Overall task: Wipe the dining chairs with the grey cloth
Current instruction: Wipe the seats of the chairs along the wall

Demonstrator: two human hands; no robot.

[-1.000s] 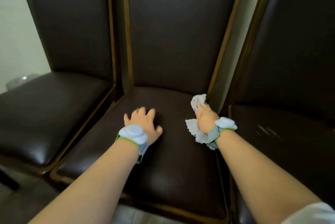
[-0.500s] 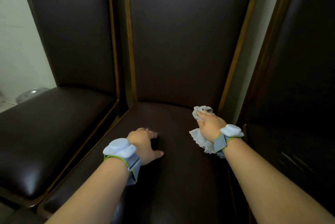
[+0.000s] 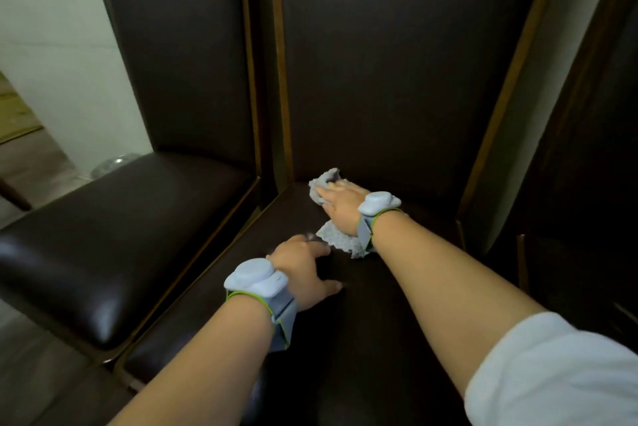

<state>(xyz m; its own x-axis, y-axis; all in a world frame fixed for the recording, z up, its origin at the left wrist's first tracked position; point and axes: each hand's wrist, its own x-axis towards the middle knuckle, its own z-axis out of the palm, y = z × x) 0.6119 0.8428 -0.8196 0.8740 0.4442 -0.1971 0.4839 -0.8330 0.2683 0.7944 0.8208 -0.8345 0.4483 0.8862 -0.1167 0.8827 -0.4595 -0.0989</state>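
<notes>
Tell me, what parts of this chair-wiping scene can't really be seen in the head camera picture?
- Grey cloth: its middle lies under the right hand; only both ends show.
- Left hand: the fingertips are blurred, and the palm faces down on the middle chair.
- Right chair: cut off by the picture's edge and very dark.
- Shiny object behind the left chair: too small and partly hidden.

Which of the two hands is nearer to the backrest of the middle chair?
The right. The right hand presses the grey cloth on the seat close to the middle chair's backrest; the left hand rests on the seat farther toward the front.
</notes>
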